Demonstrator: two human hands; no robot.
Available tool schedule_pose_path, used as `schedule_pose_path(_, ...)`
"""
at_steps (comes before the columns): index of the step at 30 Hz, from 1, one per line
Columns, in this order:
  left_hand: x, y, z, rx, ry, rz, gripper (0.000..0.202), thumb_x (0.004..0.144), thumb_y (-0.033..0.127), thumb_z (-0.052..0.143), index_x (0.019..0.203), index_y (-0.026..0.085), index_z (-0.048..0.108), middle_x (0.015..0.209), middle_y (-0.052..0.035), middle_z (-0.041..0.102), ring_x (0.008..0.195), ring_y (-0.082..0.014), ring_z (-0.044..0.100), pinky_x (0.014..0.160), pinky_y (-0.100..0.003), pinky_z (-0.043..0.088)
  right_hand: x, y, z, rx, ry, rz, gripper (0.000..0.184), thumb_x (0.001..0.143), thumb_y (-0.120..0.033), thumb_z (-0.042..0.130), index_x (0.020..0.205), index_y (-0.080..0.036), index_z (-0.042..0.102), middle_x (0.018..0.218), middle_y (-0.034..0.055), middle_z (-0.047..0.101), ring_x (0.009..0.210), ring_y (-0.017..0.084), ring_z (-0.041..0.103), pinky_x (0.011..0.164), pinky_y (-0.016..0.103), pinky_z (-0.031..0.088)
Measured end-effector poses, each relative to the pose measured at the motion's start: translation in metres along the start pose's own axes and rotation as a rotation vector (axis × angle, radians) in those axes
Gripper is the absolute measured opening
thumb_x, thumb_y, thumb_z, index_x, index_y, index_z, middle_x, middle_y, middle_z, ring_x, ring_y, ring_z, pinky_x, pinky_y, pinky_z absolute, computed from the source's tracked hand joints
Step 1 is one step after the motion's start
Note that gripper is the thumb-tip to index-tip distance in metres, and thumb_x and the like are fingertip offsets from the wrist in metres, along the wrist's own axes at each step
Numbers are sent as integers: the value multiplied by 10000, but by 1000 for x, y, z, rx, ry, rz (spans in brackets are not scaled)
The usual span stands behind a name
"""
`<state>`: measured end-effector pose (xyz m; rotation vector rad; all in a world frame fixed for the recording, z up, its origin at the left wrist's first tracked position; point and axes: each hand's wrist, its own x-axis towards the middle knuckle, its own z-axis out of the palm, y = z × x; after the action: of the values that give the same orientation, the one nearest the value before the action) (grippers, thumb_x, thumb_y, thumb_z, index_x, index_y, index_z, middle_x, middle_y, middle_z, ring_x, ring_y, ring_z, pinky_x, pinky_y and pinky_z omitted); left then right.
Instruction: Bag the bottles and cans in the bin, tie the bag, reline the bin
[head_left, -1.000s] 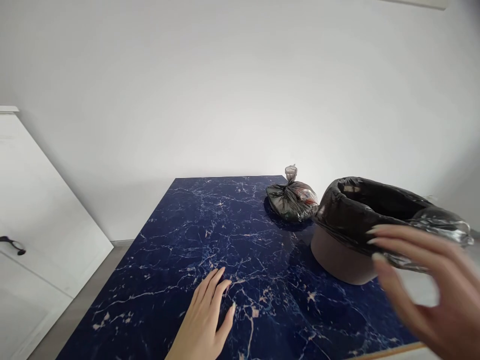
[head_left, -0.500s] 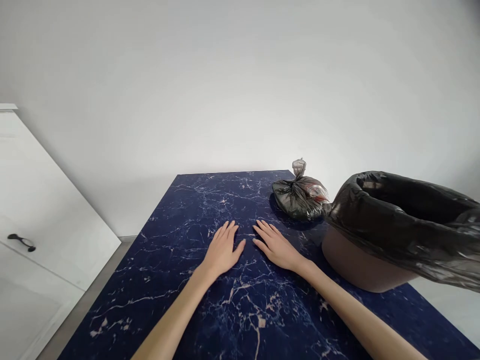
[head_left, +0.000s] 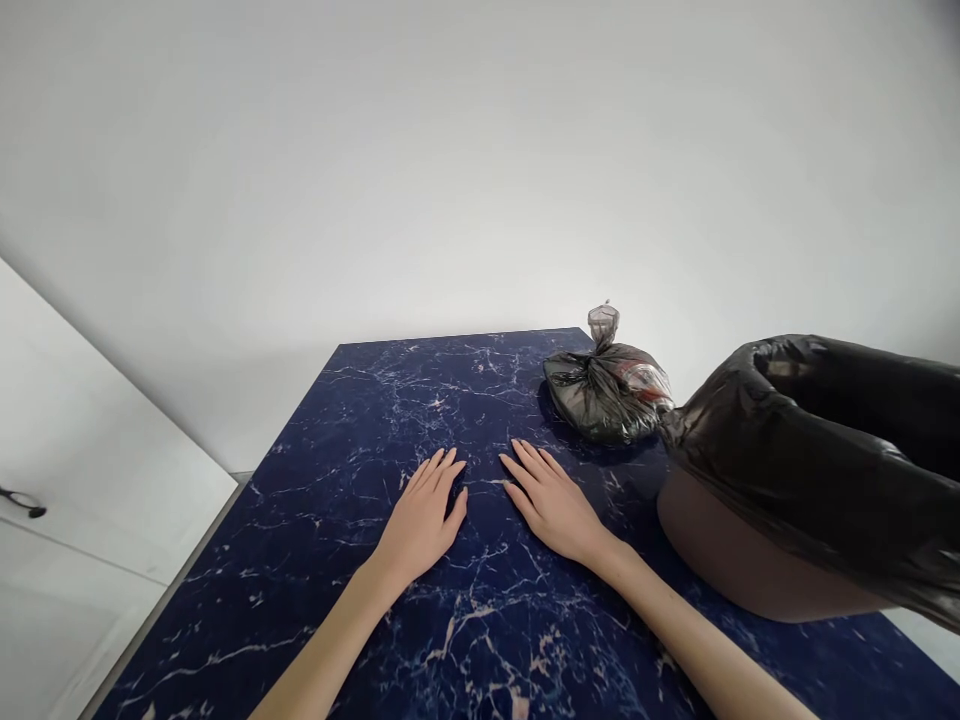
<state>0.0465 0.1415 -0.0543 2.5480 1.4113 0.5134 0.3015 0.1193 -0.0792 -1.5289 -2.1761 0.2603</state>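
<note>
Dark blue, white-veined worktop [head_left: 487, 620] fills the near ground, its bare middle lying under the person's forearms. On it rest two hands, the left [head_left: 420, 515] and the right [head_left: 551, 505], palms down and side by side with a gap between them. Both hold nothing; their fingers are loosely spread and point toward the far edge. For a steady rest, the wrists are best left low and the fingers relaxed, with the right forearm clear of the bin so that nothing gets nudged.

Right of that forearm, a brownish bin [head_left: 750, 550] stands on the worktop, its rim covered by a black liner [head_left: 810, 490] folded outward and bulging loosely. Just beyond the right hand, apart from its fingertips, sits a tied dark bag [head_left: 600, 395], knot upright, with something red and white showing through the film; whether it touches the liner cannot be told. Handling it well would probably mean lifting by the knot, since the film looks thin. At far left is a white cabinet [head_left: 90, 430]; behind everything rises a plain pale wall [head_left: 450, 180].
</note>
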Motion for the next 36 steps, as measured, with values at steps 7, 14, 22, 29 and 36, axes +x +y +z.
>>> schedule_pose_path(7, 0, 0, 0, 29, -16, -19, 536, 1171, 489, 360, 1629, 244, 494, 1767, -83, 414, 1662, -338, 328, 1349, -604, 334, -5, -1, -1, 85, 81, -30, 533, 1169, -452, 370, 1587, -205, 589, 1738, 116, 455, 1645, 297, 374, 1363, 573, 311)
schedule_pose_path(14, 1, -2, 1, 41, -8, -8, 521, 1170, 477, 383, 1625, 254, 502, 1762, -79, 421, 1657, -340, 335, 1345, -602, 343, -8, -3, -9, 214, 216, -90, 370, 1056, -102, 410, 1170, -239, 734, 1408, 85, 723, 1336, 259, 651, 1130, 471, 527)
schedule_pose_path(22, 0, -3, 2, 57, -6, 3, 520, 1168, 462, 381, 1631, 251, 490, 1765, -60, 416, 1664, -325, 315, 1358, -591, 327, -9, 1, -10, 303, 338, -60, 331, 818, 58, 395, 662, -231, 445, 644, -19, 530, 635, 157, 505, 629, 292, 344)
schedule_pose_path(29, 1, -4, 2, 71, -4, 9, 507, 1170, 447, 380, 1621, 247, 498, 1760, -65, 424, 1661, -334, 324, 1346, -617, 341, -8, 1, -10, 356, 351, -16, 318, 775, 39, 387, 612, -228, 446, 622, -19, 537, 642, 157, 516, 656, 273, 340)
schedule_pose_path(36, 1, -3, 2, 77, -13, 6, 516, 1171, 455, 371, 1626, 247, 497, 1760, -53, 424, 1660, -331, 325, 1345, -612, 347, -9, 1, -10, 389, 350, 75, 246, 804, -16, 392, 726, -246, 434, 644, -42, 509, 589, 148, 473, 608, 263, 317)
